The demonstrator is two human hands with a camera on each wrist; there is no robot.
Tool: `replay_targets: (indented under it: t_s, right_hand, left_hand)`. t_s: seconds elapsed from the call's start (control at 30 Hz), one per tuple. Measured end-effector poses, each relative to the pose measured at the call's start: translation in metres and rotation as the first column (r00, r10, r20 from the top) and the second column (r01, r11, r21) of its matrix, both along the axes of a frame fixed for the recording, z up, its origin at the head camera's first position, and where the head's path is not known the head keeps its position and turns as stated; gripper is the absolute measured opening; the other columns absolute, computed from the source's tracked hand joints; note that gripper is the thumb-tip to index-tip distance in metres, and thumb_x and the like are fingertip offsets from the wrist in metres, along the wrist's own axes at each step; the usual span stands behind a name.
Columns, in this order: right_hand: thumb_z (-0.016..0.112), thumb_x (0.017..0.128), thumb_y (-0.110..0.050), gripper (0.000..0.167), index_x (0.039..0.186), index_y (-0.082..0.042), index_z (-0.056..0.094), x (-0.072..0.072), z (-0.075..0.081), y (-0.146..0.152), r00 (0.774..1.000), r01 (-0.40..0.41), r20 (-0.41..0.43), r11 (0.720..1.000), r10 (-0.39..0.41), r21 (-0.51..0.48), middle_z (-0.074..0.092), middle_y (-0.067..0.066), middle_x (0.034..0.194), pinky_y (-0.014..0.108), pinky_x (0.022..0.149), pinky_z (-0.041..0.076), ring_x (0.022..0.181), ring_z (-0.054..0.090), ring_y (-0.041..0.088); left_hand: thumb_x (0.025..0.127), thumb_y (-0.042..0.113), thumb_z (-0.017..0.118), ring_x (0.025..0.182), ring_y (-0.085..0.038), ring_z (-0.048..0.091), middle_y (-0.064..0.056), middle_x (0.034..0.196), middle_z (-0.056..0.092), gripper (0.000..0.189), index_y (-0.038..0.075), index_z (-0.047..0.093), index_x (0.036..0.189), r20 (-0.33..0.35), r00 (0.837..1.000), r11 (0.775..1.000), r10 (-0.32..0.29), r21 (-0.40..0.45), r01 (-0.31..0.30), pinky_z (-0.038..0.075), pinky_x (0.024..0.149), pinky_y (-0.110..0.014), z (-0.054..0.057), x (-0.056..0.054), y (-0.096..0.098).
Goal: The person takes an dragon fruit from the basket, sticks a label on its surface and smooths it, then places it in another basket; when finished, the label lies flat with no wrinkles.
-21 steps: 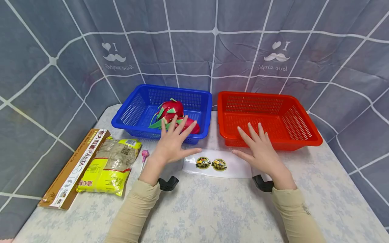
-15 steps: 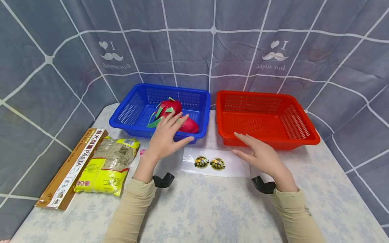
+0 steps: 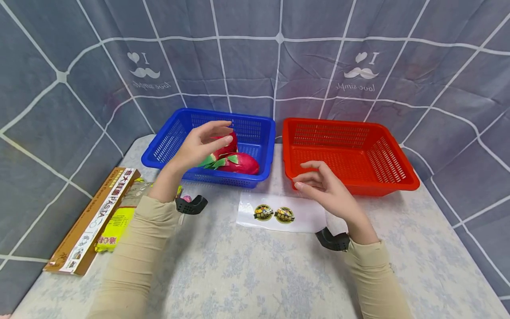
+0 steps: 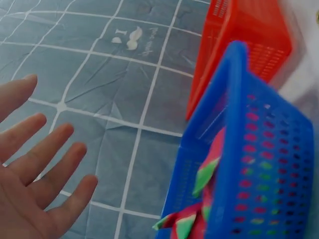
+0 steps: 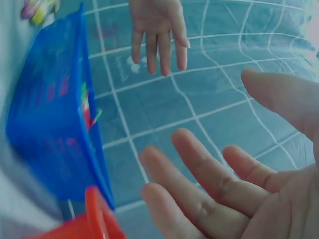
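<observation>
My left hand [image 3: 195,148] hovers over the near left side of the blue basket [image 3: 263,176], fingers loosely bent and holding nothing. Red dragon fruits [image 3: 241,164] with green leaf tips lie in that basket, partly hidden behind the hand. The left wrist view has the same hand [image 4: 40,184] with its fingers apart, left of the basket [image 4: 234,124]. My right hand [image 3: 328,190] is raised in front of the red basket [image 3: 398,186], its fingers gently curved around nothing. Both hands show in the right wrist view, the right one [image 5: 249,194] large in front.
A long pasta box [image 3: 91,221] and a yellow bag [image 3: 117,226] lie on the left, the bag partly covered by my left arm. Near them is a pink lollipop [image 3: 187,199]. A white sheet with two round stickers [image 3: 275,213] lies before the baskets.
My left hand has moved left and up, turning from flat spread fingers to a sideways, bent pose. The right hand's spread fingers have drawn together and curved; it has shifted slightly left.
</observation>
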State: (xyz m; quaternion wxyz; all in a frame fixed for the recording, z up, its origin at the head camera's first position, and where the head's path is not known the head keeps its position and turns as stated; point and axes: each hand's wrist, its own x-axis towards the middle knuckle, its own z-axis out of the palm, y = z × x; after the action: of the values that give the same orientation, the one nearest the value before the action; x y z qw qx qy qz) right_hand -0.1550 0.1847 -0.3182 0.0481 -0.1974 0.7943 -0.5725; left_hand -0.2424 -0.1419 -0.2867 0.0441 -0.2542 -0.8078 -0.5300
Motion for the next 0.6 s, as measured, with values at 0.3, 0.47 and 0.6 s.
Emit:
replay_targets:
  t_s: [0.3, 0.47, 0.6]
  right_hand:
    - [0.063, 0.090, -0.023, 0.042, 0.123, -0.007, 0.042, -0.015, -0.003, -0.028, 0.997, 0.033, 0.074, 0.994, -0.025, -0.108, 0.059, 0.018, 0.110, 0.034, 0.074, 0.054, 0.093, 0.063, 0.022]
    - [0.064, 0.089, -0.028, 0.044, 0.121, -0.005, 0.044, -0.034, -0.033, -0.036, 0.998, 0.012, 0.056, 0.992, -0.005, -0.124, 0.062, 0.017, 0.106, 0.037, 0.077, 0.052, 0.092, 0.063, 0.025]
    - [0.060, 0.092, -0.021, 0.040, 0.121, -0.001, 0.042, -0.028, -0.030, -0.049, 0.995, 0.049, 0.091, 0.998, -0.045, -0.048, 0.061, 0.021, 0.108, 0.042, 0.078, 0.052, 0.093, 0.063, 0.034]
  left_hand:
    - [0.093, 0.026, 0.059, 0.101, -0.020, 0.060, -0.011, 0.120, 0.061, 0.039, 0.006, 0.056, 0.127, 0.203, 0.978, 0.998, -0.042, 0.058, 0.030, 0.048, 0.085, -0.031, 0.014, -0.017, -0.014]
    - [0.092, 0.030, 0.060, 0.094, -0.022, 0.059, -0.008, 0.111, 0.062, 0.041, 0.005, 0.058, 0.124, 0.282, 0.959, 1.000, -0.005, -0.025, 0.012, 0.047, 0.076, -0.030, 0.004, -0.026, -0.017]
    - [0.091, 0.030, 0.062, 0.095, -0.030, 0.058, -0.013, 0.114, 0.061, 0.042, 0.004, 0.058, 0.123, 0.342, 0.940, 0.997, 0.004, -0.072, 0.022, 0.049, 0.074, -0.030, -0.008, -0.033, -0.018]
